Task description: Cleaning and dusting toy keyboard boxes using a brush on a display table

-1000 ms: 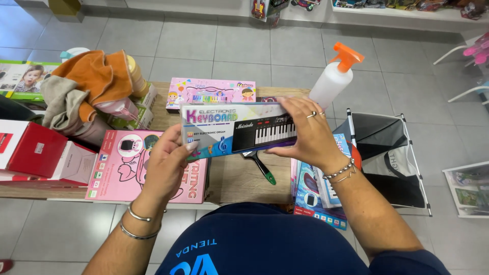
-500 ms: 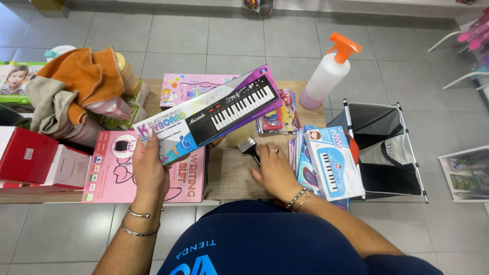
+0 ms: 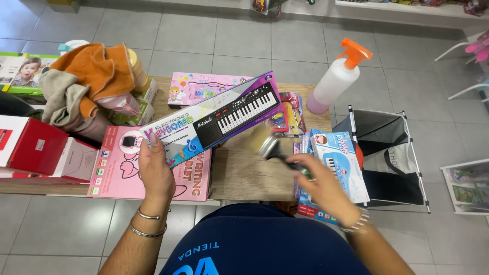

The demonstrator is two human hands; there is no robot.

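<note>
Left grip [image 3: 155, 170] clasps the tilted keyboard box [image 3: 214, 119] from below; right grip [image 3: 321, 183] clenches a blurred brush [image 3: 272, 148].

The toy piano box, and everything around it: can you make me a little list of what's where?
left hand: holds one end of the toy piano box, tilted above the table
right hand: grips a brush with a blurred head
table: wooden, small
under the box: a pink box
far side: another pink toy box, a spray bottle with an orange top
left side: orange and grey cloths, red boxes
right side: a blue toy box, a black folding bin
</note>
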